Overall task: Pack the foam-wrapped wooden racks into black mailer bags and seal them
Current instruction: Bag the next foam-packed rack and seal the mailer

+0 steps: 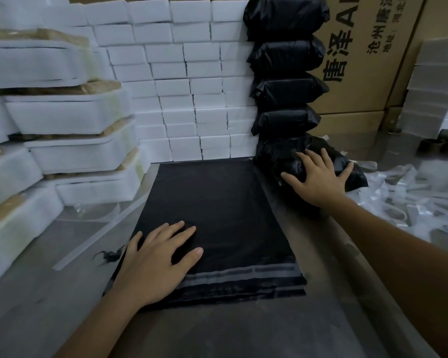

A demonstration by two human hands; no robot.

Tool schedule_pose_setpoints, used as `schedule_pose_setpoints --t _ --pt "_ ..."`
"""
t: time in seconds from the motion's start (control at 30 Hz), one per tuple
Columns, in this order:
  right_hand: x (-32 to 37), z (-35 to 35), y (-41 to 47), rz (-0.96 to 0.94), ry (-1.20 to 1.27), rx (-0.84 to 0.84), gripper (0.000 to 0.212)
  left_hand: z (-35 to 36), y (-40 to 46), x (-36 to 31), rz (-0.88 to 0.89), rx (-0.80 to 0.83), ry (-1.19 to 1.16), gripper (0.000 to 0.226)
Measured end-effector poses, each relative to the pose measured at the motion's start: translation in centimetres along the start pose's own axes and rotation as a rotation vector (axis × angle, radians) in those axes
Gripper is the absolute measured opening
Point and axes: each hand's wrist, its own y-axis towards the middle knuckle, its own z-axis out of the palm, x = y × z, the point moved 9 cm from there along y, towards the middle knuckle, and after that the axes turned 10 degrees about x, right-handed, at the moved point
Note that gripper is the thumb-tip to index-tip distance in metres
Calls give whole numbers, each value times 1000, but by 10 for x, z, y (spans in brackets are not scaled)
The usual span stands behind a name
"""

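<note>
The left hand (155,259) lies flat, fingers spread, on the stack of empty black bags (217,215) (mid-worktop (230,334)). The right hand (317,178) presses, fingers splayed wide, on a packed bag (282,156) beside it.

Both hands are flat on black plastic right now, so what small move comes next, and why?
Probably lift the right hand off the packed black mailer bag and reach for a foam-wrapped wooden rack: the left hand already pins the flat empty mailer stack.
</note>
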Motion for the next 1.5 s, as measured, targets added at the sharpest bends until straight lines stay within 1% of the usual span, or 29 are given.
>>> schedule_pose_setpoints --t 0.07,0.13,0.2,0.27,0.3,0.4,0.5,0.6,0.7,0.8,0.87,0.97,1.13,1.2,1.23,1.3,1.37,1.4,1.43,1.5 --pt "-1 3 0 5 1 46 85 0 -1 0 -1 1 -4 82" --pt "1 7 -3 52 45 78 88 -1 -1 0 -1 4 -7 82" --pt "8 12 -14 106 174 95 92 -1 -1 -1 -2 5 -7 81" --pt "17 21 -31 102 318 127 96 -1 -1 -1 -1 1 -7 74" --pt "20 27 -40 85 335 155 99 -1 0 -1 -1 2 -11 70" --pt "21 46 -68 69 180 278 101 -2 0 0 3 -8 -16 65" --pt "26 49 -82 82 130 363 89 -5 -3 1 8 -56 -53 62" --pt "35 40 -93 66 224 331 73 -9 -5 2 -21 -93 -68 63" --pt "46 29 -108 32 326 276 71 -12 -6 11 -139 -132 -47 68" --pt "64 30 -117 -40 256 294 72 -20 -10 21 -213 -202 -44 71" --pt "70 29 -117 -48 213 287 73 -25 -11 23 -202 -245 -41 68" --pt "70 25 -113 -34 240 279 69 -35 -13 24 -187 -294 -63 61" --pt "70 26 -112 -24 268 260 60 -33 -12 19 -172 -266 39 59" --pt "70 26 -113 -8 288 224 60 -35 -12 21 -180 -254 26 56" --pt "70 25 -114 1 301 213 62 -38 -11 24 -194 -263 -18 54" --pt "68 24 -115 14 335 202 64 -54 -11 33 -227 -323 -196 46" --pt "65 23 -113 32 363 180 58 -84 -9 40 -227 -451 -414 39" --pt "64 23 -111 44 369 171 54 -108 -8 41 -212 -538 -454 36" --pt "63 23 -110 54 374 172 52 -136 -6 40 -191 -627 -433 36" --pt "64 24 -106 59 372 188 50 -199 -2 35 -153 -775 -310 39"
